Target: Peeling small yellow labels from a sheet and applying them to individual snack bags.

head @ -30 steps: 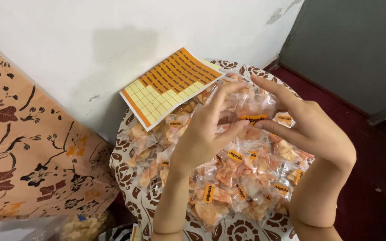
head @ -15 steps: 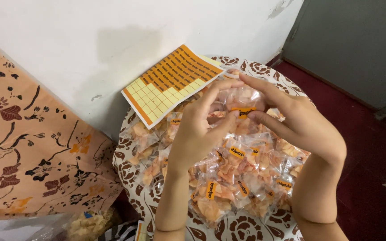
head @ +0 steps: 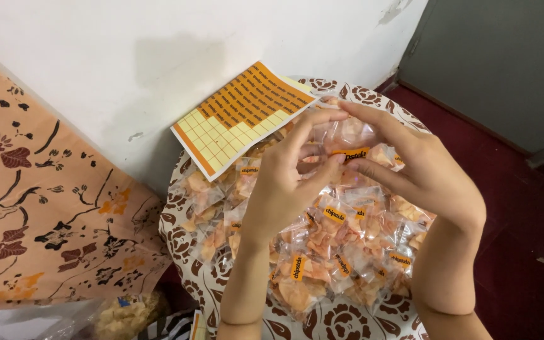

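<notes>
Against the white wall (head: 83,56), at the left, hangs one orange floral cloth (head: 39,201); at the right, stands one grey door (head: 505,63) over dark red floor (head: 524,252). Between them sits one round table (head: 187,264) with a brown rose pattern, heaped nearly rim to rim with small clear snack packets (head: 322,252) of orange chips: too many and too overlapped for an exact count, certainly well over a dozen, most bearing one small orange label. Leaning from wall to heap, one sticker sheet (head: 240,116), partly orange where labels remain, pale yellow where gone. At the bottom left, one larger clear bag of pale chips (head: 127,315), blurred.

Above the far side of the heap, two hands. Left hand (head: 281,189) with fingers curled, thumb and forefinger pinching one packet held up (head: 347,141) at its near edge. Right hand (head: 429,176) with fingers extended over the top of that packet, thumb pressing on its orange label (head: 351,153).

Likely trouble, as a judgement: a creased or skewed label if pressed unevenly on slack film; crushed chips from too hard a pinch; packets near the rim sliding to the floor if the heap gets nudged by a wrist; the loosely propped sheet slipping down behind the table.
</notes>
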